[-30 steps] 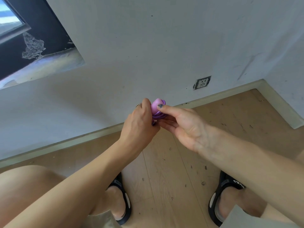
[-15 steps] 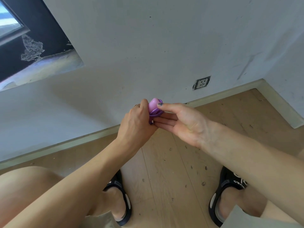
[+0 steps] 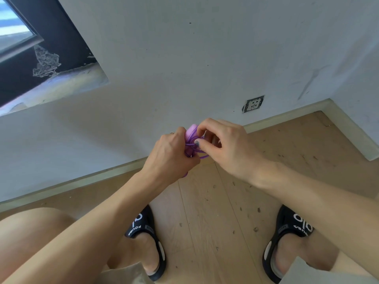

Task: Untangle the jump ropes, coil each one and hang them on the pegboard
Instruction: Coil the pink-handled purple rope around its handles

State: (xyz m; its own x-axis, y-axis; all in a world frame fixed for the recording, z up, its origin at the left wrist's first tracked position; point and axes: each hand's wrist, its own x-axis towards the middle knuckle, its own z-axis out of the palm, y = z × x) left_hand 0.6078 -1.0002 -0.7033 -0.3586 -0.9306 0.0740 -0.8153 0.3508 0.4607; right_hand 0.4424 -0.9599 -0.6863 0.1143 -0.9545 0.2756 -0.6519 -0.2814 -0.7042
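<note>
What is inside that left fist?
The left hand grips a pink-purple jump-rope handle wrapped in thin purple cord, which the right hand pinches. The fingers cover most of the bundle.

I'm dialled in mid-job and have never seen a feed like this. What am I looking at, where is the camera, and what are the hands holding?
No machine here: a person works bare-handed. The single picture comes from a wide-angle camera on their head, looking forward and down. The left hand grips a bundled purple jump rope with its pink handle poking up; the right hand pinches the cord with thumb and fingers. Below are a wooden floor, the person's black sandals, a grey wall and a wall socket. No pegboard is in view.
</note>
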